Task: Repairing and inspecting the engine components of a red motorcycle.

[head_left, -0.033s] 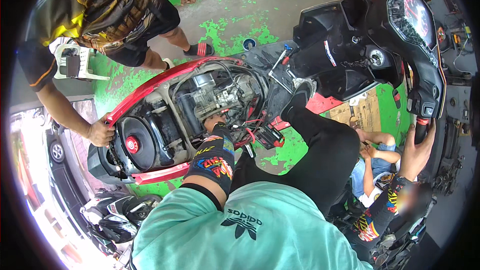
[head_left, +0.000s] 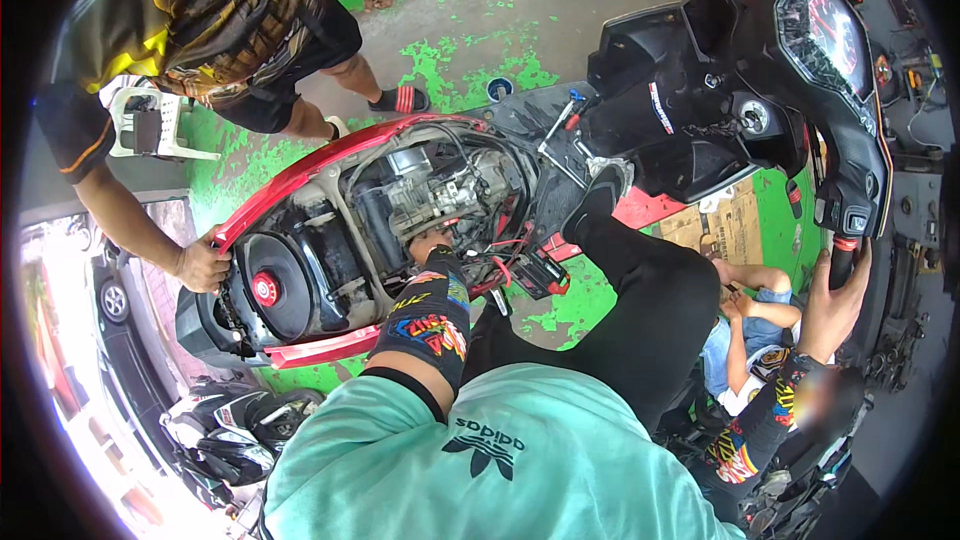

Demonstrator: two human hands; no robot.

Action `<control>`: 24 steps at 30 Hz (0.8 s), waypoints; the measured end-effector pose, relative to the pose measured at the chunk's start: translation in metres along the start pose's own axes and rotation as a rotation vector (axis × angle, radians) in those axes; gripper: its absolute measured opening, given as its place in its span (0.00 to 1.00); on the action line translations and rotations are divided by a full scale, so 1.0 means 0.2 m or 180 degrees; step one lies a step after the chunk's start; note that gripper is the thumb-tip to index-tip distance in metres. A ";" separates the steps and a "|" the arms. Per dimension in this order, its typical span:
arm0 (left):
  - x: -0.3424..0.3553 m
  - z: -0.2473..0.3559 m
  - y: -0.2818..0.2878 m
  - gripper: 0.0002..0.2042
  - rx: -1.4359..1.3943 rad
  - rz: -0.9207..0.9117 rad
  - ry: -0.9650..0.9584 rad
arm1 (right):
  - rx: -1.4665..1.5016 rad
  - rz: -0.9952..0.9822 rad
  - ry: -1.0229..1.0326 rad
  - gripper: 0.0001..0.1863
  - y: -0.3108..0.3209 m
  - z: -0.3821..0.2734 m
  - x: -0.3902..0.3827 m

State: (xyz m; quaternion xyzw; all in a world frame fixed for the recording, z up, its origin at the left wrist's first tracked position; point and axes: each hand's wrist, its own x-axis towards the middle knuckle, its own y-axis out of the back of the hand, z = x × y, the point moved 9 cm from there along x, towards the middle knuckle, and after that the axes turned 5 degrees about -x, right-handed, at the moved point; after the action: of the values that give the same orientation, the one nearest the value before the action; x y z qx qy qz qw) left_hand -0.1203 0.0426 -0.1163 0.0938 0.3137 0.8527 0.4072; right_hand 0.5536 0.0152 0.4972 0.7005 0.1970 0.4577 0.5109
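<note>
My left hand [head_left: 428,240] reaches into the exposed engine bay [head_left: 420,185] of a red and black scooter [head_left: 310,150]; its fingers are mostly hidden among the parts. My right hand [head_left: 838,305] is wrapped round the black handlebar grip [head_left: 845,255] at the right. Just right of my left hand, a battery [head_left: 535,272] with red leads sits beside the frame. Wrenches [head_left: 560,165] lie on the footboard, near my foot [head_left: 595,200]. A red-centred round cap [head_left: 265,289] is at the scooter's rear.
A person [head_left: 200,30] at upper left grips the rear body with one hand [head_left: 200,267]. Another person [head_left: 750,330] sits low beside my right arm, near cardboard [head_left: 700,225]. A white plastic chair [head_left: 150,125], a parked scooter [head_left: 230,430] and a car [head_left: 130,320] are at left.
</note>
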 end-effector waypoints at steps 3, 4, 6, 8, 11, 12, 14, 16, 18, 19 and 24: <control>-0.50 0.25 -0.42 0.12 -0.1855 -0.0147 0.2612 | -0.0610 0.0052 -0.0184 0.32 0.10 0.13 -0.07; -0.41 0.26 -0.31 0.12 -0.1884 -0.0048 0.2536 | -0.0481 0.0019 -0.0203 0.32 0.11 0.12 -0.05; -0.41 0.29 -0.28 0.12 -0.1995 0.0161 0.2669 | -0.0430 -0.0016 -0.0214 0.33 0.10 0.12 -0.05; -0.36 0.16 -0.20 0.15 -0.2073 0.0233 0.2884 | -0.0306 -0.0058 -0.0109 0.33 0.06 0.08 -0.03; -0.33 -0.02 -0.24 0.19 -0.4188 0.0393 0.3598 | -0.0309 -0.0097 -0.0032 0.33 0.03 0.08 -0.02; -0.31 -0.04 -0.23 0.23 -0.4046 0.0473 0.3243 | -0.0335 -0.0127 -0.0094 0.33 0.03 0.06 -0.03; -0.36 -0.02 -0.28 0.24 -0.4336 0.0414 0.3218 | -0.0328 -0.0141 -0.0121 0.33 0.04 0.07 -0.04; -0.39 0.09 -0.36 0.25 -0.4577 0.0279 0.3210 | -0.0370 -0.0156 -0.0217 0.33 0.06 0.11 -0.05; -0.32 0.06 -0.20 0.24 -0.2672 0.0260 0.3029 | -0.0365 -0.0173 -0.0091 0.33 0.02 0.05 -0.03; -0.31 0.09 -0.19 0.24 -0.2659 0.0281 0.3031 | -0.0358 -0.0193 -0.0083 0.33 0.01 0.05 -0.03; -0.33 0.23 -0.17 0.18 -0.1700 -0.0519 0.3283 | -0.0615 -0.0179 -0.0221 0.33 0.06 0.05 -0.02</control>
State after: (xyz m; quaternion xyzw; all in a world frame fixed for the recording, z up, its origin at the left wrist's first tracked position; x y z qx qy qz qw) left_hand -0.0368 0.0296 -0.0951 -0.4635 0.2518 0.8036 0.2757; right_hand 0.5577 0.0014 0.5046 0.6576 0.1537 0.4355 0.5953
